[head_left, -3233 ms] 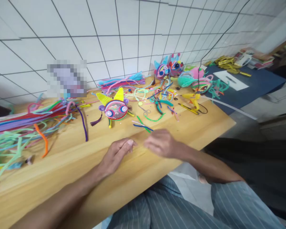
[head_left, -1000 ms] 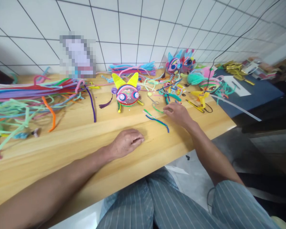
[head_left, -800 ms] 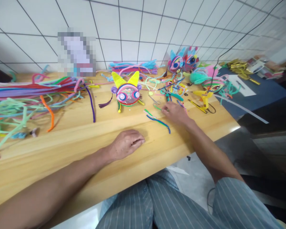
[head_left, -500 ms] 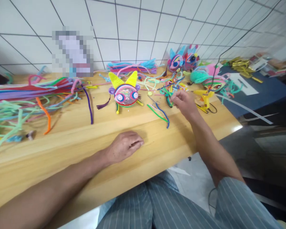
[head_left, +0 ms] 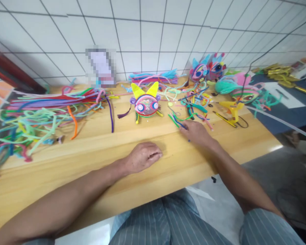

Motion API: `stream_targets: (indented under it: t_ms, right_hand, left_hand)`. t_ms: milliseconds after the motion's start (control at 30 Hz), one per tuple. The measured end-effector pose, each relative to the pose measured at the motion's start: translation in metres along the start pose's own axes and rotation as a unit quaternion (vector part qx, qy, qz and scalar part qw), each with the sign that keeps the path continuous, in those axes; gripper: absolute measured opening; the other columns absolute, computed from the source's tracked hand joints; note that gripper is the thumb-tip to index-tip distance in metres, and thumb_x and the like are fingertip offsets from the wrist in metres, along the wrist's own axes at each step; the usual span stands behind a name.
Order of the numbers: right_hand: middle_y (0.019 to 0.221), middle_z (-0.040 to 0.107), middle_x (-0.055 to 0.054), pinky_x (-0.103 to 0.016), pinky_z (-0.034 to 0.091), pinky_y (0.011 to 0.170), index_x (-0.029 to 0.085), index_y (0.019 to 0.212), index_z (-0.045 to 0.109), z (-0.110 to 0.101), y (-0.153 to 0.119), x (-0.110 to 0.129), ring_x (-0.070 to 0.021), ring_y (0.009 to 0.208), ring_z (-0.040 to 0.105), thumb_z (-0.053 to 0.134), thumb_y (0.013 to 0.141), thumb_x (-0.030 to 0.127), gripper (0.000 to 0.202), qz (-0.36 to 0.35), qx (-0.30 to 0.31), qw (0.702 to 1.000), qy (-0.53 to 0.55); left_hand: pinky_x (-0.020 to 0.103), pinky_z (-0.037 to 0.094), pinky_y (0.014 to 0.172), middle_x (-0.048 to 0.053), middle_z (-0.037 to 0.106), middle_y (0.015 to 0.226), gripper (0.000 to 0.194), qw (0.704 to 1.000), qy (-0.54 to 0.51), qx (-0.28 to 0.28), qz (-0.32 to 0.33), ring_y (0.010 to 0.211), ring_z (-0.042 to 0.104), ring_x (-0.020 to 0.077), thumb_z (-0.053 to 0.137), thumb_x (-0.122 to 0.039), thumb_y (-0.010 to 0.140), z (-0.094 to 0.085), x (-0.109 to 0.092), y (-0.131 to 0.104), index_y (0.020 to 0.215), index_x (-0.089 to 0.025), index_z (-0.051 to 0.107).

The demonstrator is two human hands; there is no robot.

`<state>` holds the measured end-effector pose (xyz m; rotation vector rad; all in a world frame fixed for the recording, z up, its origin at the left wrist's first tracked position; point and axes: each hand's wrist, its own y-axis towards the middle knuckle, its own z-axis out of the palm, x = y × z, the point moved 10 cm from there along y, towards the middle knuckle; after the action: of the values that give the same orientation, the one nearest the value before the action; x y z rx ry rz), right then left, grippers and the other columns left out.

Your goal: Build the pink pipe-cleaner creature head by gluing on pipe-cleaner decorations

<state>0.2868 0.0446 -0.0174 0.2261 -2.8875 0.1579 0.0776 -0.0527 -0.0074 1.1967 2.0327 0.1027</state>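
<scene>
Left hand [head_left: 145, 157] rests loosely curled closed, likely for support, nothing visible inside — right hand [head_left: 196, 132] bends over stems [head_left: 173, 121], perhaps steadying them, grip unclear.

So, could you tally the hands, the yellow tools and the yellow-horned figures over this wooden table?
Bare left hand and right hand: 2
Pistol-shaped yellow plastic glue gun: 1
Slim yellow-and-black handheld tool: 1
Round-faced figure with fuzzy yellow horns: 1
Total: 5
Thin blue and green fuzzy stems at the right hand overlap, so they're uncounted.

Blue and green strips [head_left: 177, 122] slant together beneath the right grip [head_left: 196, 132]
</scene>
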Motion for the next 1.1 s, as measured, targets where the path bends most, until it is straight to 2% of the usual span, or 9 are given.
stream_targets:
  t_ms: [167, 267, 400, 500, 667, 800, 933, 1033, 1100]
  right_hand:
    - [0.076, 0.069, -0.002, -0.03, 0.042, 0.065, 0.023, 0.08, 0.064, -0.007, -0.003, 0.0, -0.019, 0.069, 0.061, 0.062, 0.095, 0.052, 0.032, -0.062, 0.067, 0.969, 0.23]
    - [0.074, 0.071, -0.002, -0.03, 0.043, 0.061, 0.022, 0.083, 0.066, -0.005, -0.011, 0.01, -0.0171, 0.064, 0.06, 0.07, 0.09, 0.063, 0.041, -0.058, 0.134, 0.932, 0.331]
    - [0.069, 0.068, 0.0, -0.029, 0.045, 0.061, 0.022, 0.083, 0.063, 0.005, -0.019, 0.035, -0.0148, 0.061, 0.06, 0.08, 0.084, 0.066, 0.047, -0.061, 0.206, 0.885, 0.412]
    - [0.068, 0.067, 0.002, -0.028, 0.047, 0.062, 0.022, 0.082, 0.062, 0.012, -0.02, 0.046, -0.0135, 0.061, 0.06, 0.081, 0.084, 0.067, 0.049, -0.067, 0.229, 0.866, 0.439]
    - [0.069, 0.068, 0.0, -0.029, 0.048, 0.062, 0.021, 0.081, 0.066, 0.014, -0.016, 0.048, -0.0141, 0.062, 0.061, 0.079, 0.086, 0.069, 0.05, -0.087, 0.216, 0.863, 0.447]
    - [0.064, 0.066, 0.0, -0.03, 0.047, 0.06, 0.023, 0.079, 0.069, 0.008, -0.001, 0.021, -0.0161, 0.058, 0.06, 0.068, 0.094, 0.065, 0.045, -0.074, 0.137, 0.917, 0.367]
    - [0.076, 0.076, -0.006, -0.036, 0.055, 0.075, 0.025, 0.088, 0.079, -0.019, 0.018, -0.026, -0.0238, 0.076, 0.071, 0.058, 0.103, 0.045, 0.033, -0.052, -0.059, 0.989, 0.122]
    - [0.118, 0.082, -0.016, -0.052, 0.057, 0.102, 0.023, 0.122, 0.08, -0.045, 0.009, -0.035, -0.0362, 0.115, 0.074, 0.063, 0.101, 0.041, 0.032, -0.064, -0.193, 0.979, 0.02]
    - [0.137, 0.076, -0.019, -0.061, 0.051, 0.114, 0.022, 0.137, 0.073, -0.061, -0.008, -0.02, -0.0407, 0.132, 0.068, 0.068, 0.101, 0.042, 0.042, -0.098, -0.249, 0.963, 0.012]
  left_hand:
    - [0.026, 0.059, 0.078, 0.006, 0.076, 0.086, 0.028, 1.0, -0.004, -0.028, 0.01, 0.081, 0.073, 0.0154, 0.051, -0.026, 0.115, -0.013, -0.009, -0.002, 0.099, -0.017, 0.073]
    - [0.029, 0.064, 0.092, 0.014, 0.077, 0.118, 0.021, 0.996, 0.046, -0.067, 0.021, 0.104, 0.077, 0.0184, 0.053, -0.025, 0.114, -0.028, -0.024, 0.001, 0.121, -0.017, 0.071]
    - [0.042, 0.068, 0.098, 0.024, 0.06, 0.157, 0.043, 0.981, 0.19, -0.039, -0.025, 0.117, 0.078, 0.026, 0.056, -0.032, 0.112, -0.028, -0.021, 0.015, 0.152, -0.016, 0.055]
    - [0.043, 0.069, 0.09, 0.019, 0.07, 0.144, 0.039, 0.962, 0.262, 0.033, -0.067, 0.107, 0.08, 0.0279, 0.056, -0.032, 0.112, -0.015, -0.003, 0.03, 0.147, -0.016, 0.06]
    - [0.031, 0.063, 0.076, 0.01, 0.077, 0.108, 0.028, 0.946, 0.293, 0.103, -0.092, 0.091, 0.079, 0.0219, 0.046, -0.024, 0.115, -0.001, 0.019, 0.051, 0.111, -0.018, 0.074]
    - [0.028, 0.056, 0.068, 0.009, 0.076, 0.101, 0.032, 0.953, 0.261, 0.113, -0.101, 0.085, 0.075, 0.02, 0.041, -0.025, 0.116, 0.004, 0.028, 0.052, 0.107, -0.017, 0.071]
    - [0.026, 0.053, 0.069, 0.004, 0.075, 0.088, 0.026, 0.975, 0.146, 0.061, -0.154, 0.075, 0.071, 0.0168, 0.047, -0.026, 0.113, -0.007, 0.046, 0.036, 0.102, -0.018, 0.069]
    - [0.023, 0.051, 0.07, 0.0, 0.072, 0.082, 0.024, 0.982, -0.023, -0.021, -0.188, 0.071, 0.066, 0.0134, 0.051, -0.027, 0.11, -0.023, 0.056, 0.026, 0.096, -0.019, 0.068]
    - [0.023, 0.048, 0.068, -0.002, 0.069, 0.079, 0.026, 0.968, -0.125, -0.053, -0.212, 0.071, 0.062, 0.0127, 0.052, -0.031, 0.108, -0.028, 0.06, 0.023, 0.092, -0.018, 0.068]
